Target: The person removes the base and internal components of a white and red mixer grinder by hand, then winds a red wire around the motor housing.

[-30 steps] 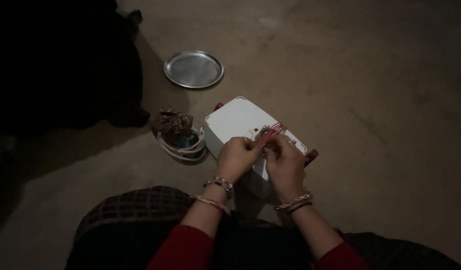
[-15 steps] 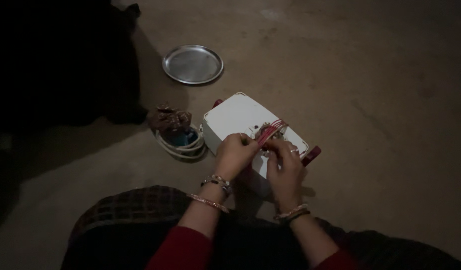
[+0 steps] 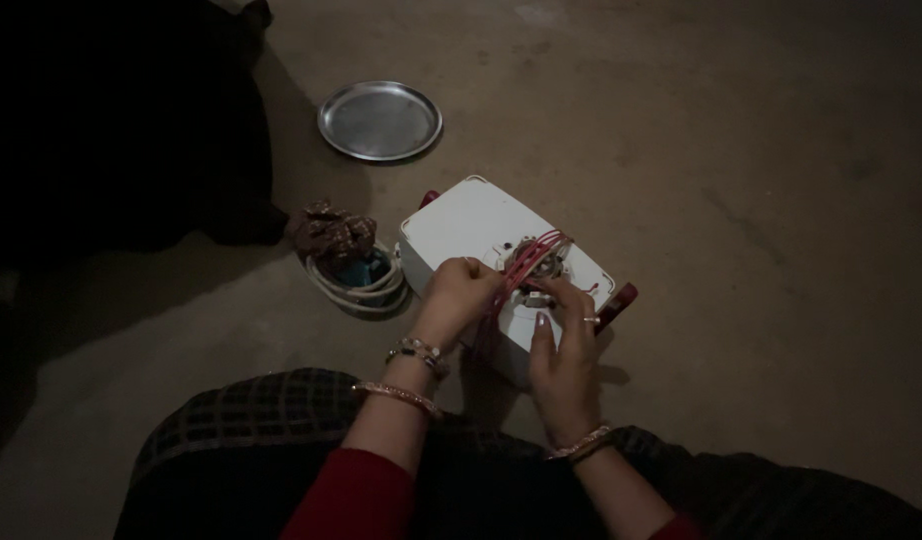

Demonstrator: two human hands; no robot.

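Here, on a bare, dimly lit concrete floor (image 3: pixel 741 160), the left hand (image 3: pixel 459 297) and right hand (image 3: pixel 566 345) pinch red wires (image 3: pixel 529 258) atop a white rectangular plastic appliance casing (image 3: pixel 471 225), near a round steel plate (image 3: pixel 379 120).

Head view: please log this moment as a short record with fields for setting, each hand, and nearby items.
setting: dim concrete floor, person seated, looking down
main item: white box on the floor, with red wires bunched on its top
left hand: fingers at the red wires, bangles on the wrist
right hand: fingertips on the wire bundle, ring on one finger
grip: whether either hand pinches a wire cannot be told
nearby: round metal plate beyond the box; coiled white cord with a dark cloth bundle beside the box
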